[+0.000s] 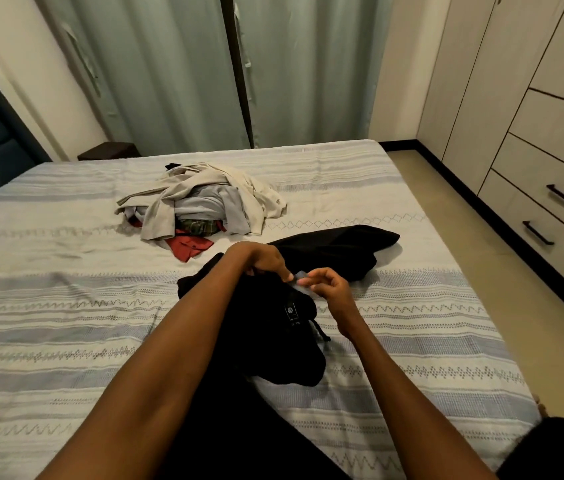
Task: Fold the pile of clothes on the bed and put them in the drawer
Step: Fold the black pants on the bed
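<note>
Black garment lies on the bed, nearer than the clothes pile — left hand clamped on its upper edge, right hand pinching a small tag there. Drawers right of bed.

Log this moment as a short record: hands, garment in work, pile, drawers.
left hand: grips the black garment at its top edge
right hand: pinches a small pale tag at that same edge
black garment: lies bunched on the bed, not yet folded
pile of clothes: unfolded, farther up the bed
drawers: all closed, at right
</note>
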`<state>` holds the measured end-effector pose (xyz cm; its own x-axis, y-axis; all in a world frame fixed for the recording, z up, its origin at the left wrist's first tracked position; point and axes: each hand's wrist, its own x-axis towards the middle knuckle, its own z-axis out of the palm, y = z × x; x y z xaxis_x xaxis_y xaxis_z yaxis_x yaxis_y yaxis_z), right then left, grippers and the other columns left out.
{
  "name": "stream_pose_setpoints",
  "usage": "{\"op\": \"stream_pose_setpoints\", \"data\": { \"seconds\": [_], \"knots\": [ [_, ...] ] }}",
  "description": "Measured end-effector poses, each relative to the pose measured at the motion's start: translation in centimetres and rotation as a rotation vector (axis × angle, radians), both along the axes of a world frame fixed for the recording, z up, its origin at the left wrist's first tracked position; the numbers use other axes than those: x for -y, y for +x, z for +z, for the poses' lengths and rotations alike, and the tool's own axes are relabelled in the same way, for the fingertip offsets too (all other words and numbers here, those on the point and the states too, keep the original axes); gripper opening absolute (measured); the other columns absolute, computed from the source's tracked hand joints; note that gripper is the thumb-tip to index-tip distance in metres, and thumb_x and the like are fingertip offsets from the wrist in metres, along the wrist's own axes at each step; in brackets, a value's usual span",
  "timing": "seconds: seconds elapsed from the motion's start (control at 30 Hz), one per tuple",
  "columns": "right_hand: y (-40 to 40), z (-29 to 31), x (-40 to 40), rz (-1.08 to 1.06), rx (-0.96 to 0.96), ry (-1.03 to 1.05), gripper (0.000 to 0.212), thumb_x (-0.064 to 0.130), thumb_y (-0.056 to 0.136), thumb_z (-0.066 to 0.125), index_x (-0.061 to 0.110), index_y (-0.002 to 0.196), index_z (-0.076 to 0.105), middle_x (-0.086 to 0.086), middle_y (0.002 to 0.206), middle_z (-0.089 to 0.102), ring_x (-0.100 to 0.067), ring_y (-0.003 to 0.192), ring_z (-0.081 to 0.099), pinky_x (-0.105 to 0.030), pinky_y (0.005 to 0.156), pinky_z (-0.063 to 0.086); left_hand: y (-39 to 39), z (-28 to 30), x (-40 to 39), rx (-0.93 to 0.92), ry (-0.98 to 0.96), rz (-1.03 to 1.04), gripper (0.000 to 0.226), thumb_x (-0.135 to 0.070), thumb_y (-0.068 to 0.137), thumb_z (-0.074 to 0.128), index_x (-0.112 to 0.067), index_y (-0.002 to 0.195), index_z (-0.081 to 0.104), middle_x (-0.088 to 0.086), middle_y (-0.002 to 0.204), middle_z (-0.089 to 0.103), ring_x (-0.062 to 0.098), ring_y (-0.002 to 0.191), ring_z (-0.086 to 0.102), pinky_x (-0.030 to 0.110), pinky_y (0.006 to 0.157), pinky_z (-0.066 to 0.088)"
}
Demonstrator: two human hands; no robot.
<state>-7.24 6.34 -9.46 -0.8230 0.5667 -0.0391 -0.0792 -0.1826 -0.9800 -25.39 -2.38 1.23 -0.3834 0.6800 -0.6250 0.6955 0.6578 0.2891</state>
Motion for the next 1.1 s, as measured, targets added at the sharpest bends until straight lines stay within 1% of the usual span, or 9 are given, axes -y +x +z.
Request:
{"op": "stream_pose_setpoints", "data": {
  "seconds": [0.1,0.27,0.4,0.57,0.67,0.77,0.9,1.0,1.1],
  "knots": [
    [0.8,-2.9,-0.6,-0.158,0.302,0.157,0.006,0.012,0.094,0.06,0.014,0.09,0.065,-0.004,0.082,0.072,-0.021,0.075,0.064,-0.033,0.069,0.048,0.0,-1.4,0.6,-0.09,0.016,-0.059,0.027,-0.02,0.09,0.069,-0.019,0.116,0.065,0.001,0.11,0.058,0.017,0.089,0.056,0.028,0.068,0.046],
    [1.7,-4.7,0.7,-0.043,0.457,0.208,0.066,0.085,0.072,0.059,0.024,0.098,0.065,0.0,0.094,0.071,-0.019,0.081,0.07,-0.039,0.073,0.059,-1.2,-1.2,1.8,-0.366,0.205,-0.022,0.037,-0.023,0.089,0.061,-0.026,0.125,0.066,0.002,0.118,0.063,0.026,0.109,0.06,0.035,0.09,0.049],
    [1.6,-3.7,2.6,-0.006,0.403,0.265,0.099,0.095,0.048,0.059,0.025,0.118,0.047,0.004,0.104,0.061,-0.012,0.088,0.066,-0.035,0.078,0.057,-3.4,-0.1,3.6,-0.54,0.515,0.205,0.031,-0.022,0.084,0.056,-0.018,0.108,0.074,0.012,0.111,0.071,0.034,0.099,0.065,0.037,0.08,0.054],
    [2.0,-5.4,4.3,0.306,0.544,0.707,0.077,0.062,0.072,0.076,0.029,0.13,0.037,0.013,0.107,0.059,-0.013,0.092,0.063,-0.03,0.068,0.05,-5.1,0.2,6.9,-0.577,0.741,0.594,0.017,-0.024,0.081,0.052,-0.017,0.087,0.066,0.013,0.096,0.07,0.035,0.09,0.064,0.037,0.072,0.049],
    [1.4,-5.8,4.6,0.119,0.53,0.843,0.048,0.026,0.085,0.065,0.022,0.128,0.044,0.003,0.1,0.061,-0.023,0.084,0.064,-0.04,0.067,0.051,-5.8,-0.1,8.9,-0.566,0.787,0.689,0.03,-0.026,0.079,0.05,-0.015,0.093,0.073,0.017,0.097,0.071,0.036,0.093,0.064,0.039,0.078,0.052],
    [0.3,-4.0,3.4,-0.133,0.409,0.771,0.059,0.008,0.082,0.063,0.018,0.136,0.044,-0.009,0.127,0.05,-0.032,0.093,0.062,-0.039,0.069,0.05,-6.4,-0.3,10.9,-0.568,0.728,0.663,0.031,-0.029,0.067,0.041,-0.004,0.066,0.06,0.021,0.069,0.063,0.039,0.072,0.063,0.039,0.062,0.048],
    [-2.3,1.6,-0.5,-0.361,0.305,0.724,0.065,-0.003,0.082,0.058,0.017,0.142,0.041,-0.015,0.137,0.045,-0.035,0.103,0.059,-0.036,0.077,0.047,-7.1,-0.4,12.9,-0.509,0.711,0.752,0.03,-0.03,0.066,0.045,-0.003,0.061,0.057,0.017,0.056,0.061,0.033,0.056,0.062,0.039,0.057,0.052],
    [-4.0,6.7,-4.0,-0.424,0.271,0.75,0.058,0.0,0.088,0.048,0.021,0.141,0.043,-0.017,0.117,0.063,-0.035,0.091,0.062,-0.035,0.071,0.044,-6.2,-0.5,12.9,-0.307,0.622,0.74,0.019,-0.03,0.076,0.051,-0.014,0.065,0.052,0.009,0.063,0.059,0.022,0.054,0.057,0.024,0.05,0.045],
    [-4.6,11.5,-6.2,-0.384,0.175,0.849,0.052,0.001,0.093,0.047,0.023,0.139,0.047,-0.007,0.121,0.069,-0.033,0.101,0.065,-0.038,0.084,0.05,-4.9,-1.7,12.3,0.11,0.544,0.737,0.017,-0.01,0.089,0.058,-0.008,0.105,0.056,0.013,0.094,0.064,0.021,0.069,0.063,0.028,0.058,0.051]
  ]
}}
